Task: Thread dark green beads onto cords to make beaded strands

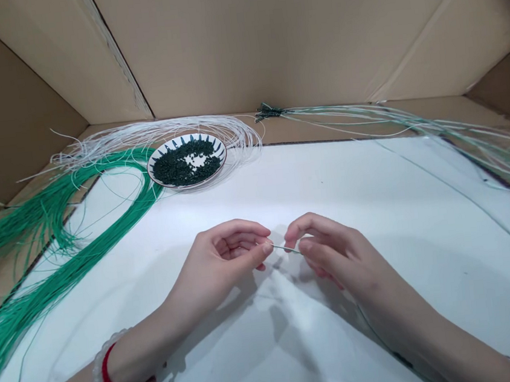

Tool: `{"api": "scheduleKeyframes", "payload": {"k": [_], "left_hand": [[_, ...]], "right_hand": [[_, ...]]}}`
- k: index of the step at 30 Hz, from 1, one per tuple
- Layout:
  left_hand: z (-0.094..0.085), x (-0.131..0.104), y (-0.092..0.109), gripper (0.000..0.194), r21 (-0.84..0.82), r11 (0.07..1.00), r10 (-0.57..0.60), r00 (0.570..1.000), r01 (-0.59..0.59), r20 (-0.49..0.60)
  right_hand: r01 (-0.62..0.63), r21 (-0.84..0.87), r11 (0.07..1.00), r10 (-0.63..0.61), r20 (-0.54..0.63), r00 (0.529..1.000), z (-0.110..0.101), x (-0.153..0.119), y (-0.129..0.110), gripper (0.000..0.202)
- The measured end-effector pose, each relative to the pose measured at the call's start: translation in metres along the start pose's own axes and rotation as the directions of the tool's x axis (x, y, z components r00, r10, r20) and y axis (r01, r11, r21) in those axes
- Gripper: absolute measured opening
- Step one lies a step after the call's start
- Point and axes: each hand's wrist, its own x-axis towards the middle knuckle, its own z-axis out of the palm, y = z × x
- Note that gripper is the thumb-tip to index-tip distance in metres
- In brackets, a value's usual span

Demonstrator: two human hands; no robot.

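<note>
Cardboard walls [275, 37] around a white board [303, 180]; two bare hands on a thin green strand [283, 248]

Brown walls fill the top of the frame and both upper corners; the board takes up most of the rest. The strand is at frame centre, a short straight stretch showing between the fingertips.

Left hand [234, 251], centre: thumb and index closed in a pinch on the strand, other fingers curled behind. Right hand [331, 247], just right of centre: strand runs in under the thumb, held against the fingers below; index raised and apart from the thumb. Contact behind that thumb is hidden, can't tell how firm. Hands near each other, not touching. Another green line [369, 325] shows below the right hand, heading to the bottom edge.

Left wrist, lower left: clear bead bracelet [98, 368] beside a red band [108, 373].

Upper left of centre: patterned plate [219, 149] with small dark green beads [171, 169], white showing through in the middle. White strands [117, 137] loop behind it. Green strand bundle [64, 281] curves down the left side. Top centre: dark green cluster [269, 111] at the end of pale strands [397, 112] trailing to the right edge.
</note>
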Motion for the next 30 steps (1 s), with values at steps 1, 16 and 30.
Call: {"api": "scheduleKeyframes", "payload": {"k": [1, 16, 30], "left_hand": [[-0.0002, 0.0002, -0.0002, 0.005, -0.024, 1.0, 0.002, 1.0, -0.002, 0.01], [-0.0047, -0.0012, -0.0082, 0.029, -0.215, 0.954, 0.231, 0.968, -0.208, 0.092], [-0.0012, -0.0068, -0.0079, 0.024, -0.072, 0.948, 0.315, 0.945, -0.31, 0.09]], "right_hand": [[0.012, 0.002, 1.0, -0.012, 0.014, 1.0, 0.0006, 0.0, 0.0006, 0.016], [0.228, 0.214, 0.95, -0.237, 0.017, 0.971, 0.0036, -0.0063, 0.0035, 0.018], [0.262, 0.146, 0.954, -0.263, -0.009, 0.965, 0.006, -0.0067, 0.0003, 0.018]]}}
